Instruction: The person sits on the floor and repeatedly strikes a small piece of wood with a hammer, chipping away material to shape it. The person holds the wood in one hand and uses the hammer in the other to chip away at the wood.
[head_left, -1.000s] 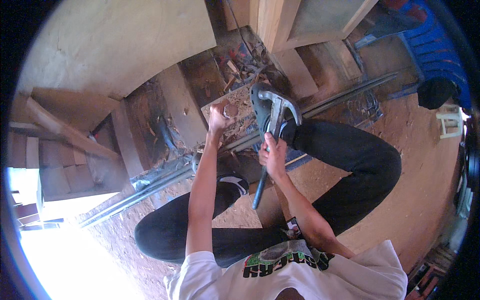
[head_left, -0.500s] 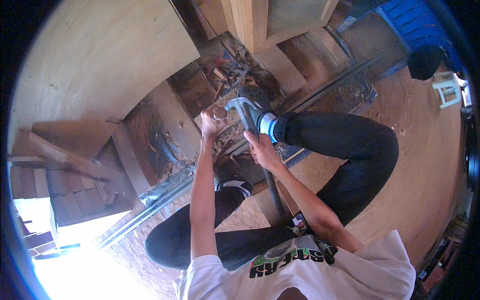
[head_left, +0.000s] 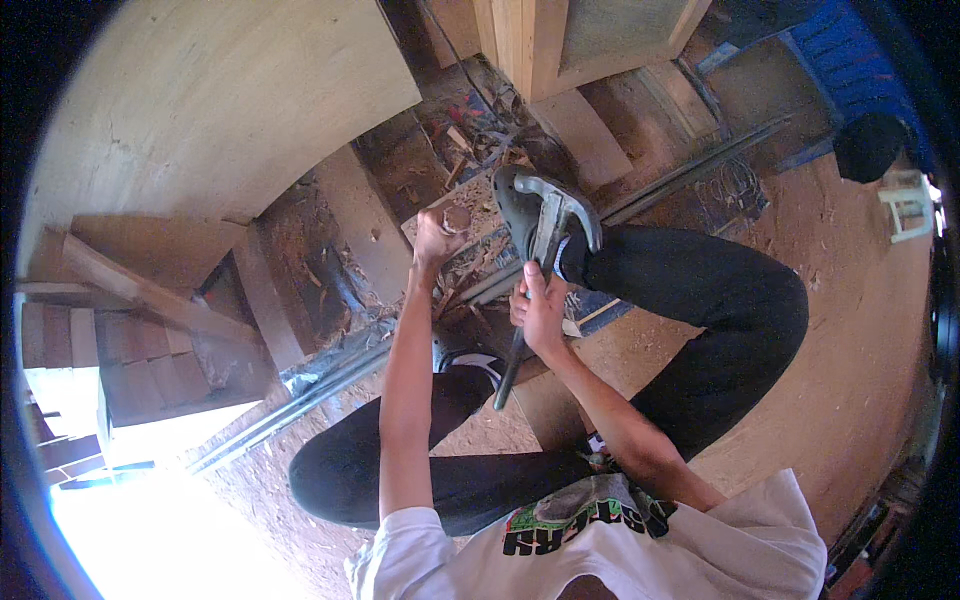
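My left hand (head_left: 437,243) is closed around a round brown wooden handle (head_left: 457,219), seen almost end-on. Its lower part is hidden, so I cannot tell what tool it belongs to. Beneath that fist lies a pale piece of wood (head_left: 487,213) scattered with chips. My right hand (head_left: 541,312) grips a claw hammer (head_left: 549,232) by the shaft. The hammer's metal head is up over my shoe, to the right of the handle and apart from it. The dark clog-like shoe (head_left: 512,205) rests beside the wood.
Long metal pipes (head_left: 690,180) lie diagonally on the ground. A large plywood sheet (head_left: 230,110) leans at the upper left, with stacked wood blocks (head_left: 150,370) below it. A blue plastic chair (head_left: 850,70) and a small white stool (head_left: 907,210) stand at the right.
The hammer has swung right, its head moving away from the handle in my left hand and its shaft end tipping left. My left fist keeps its hold. The whole view has shifted slightly.
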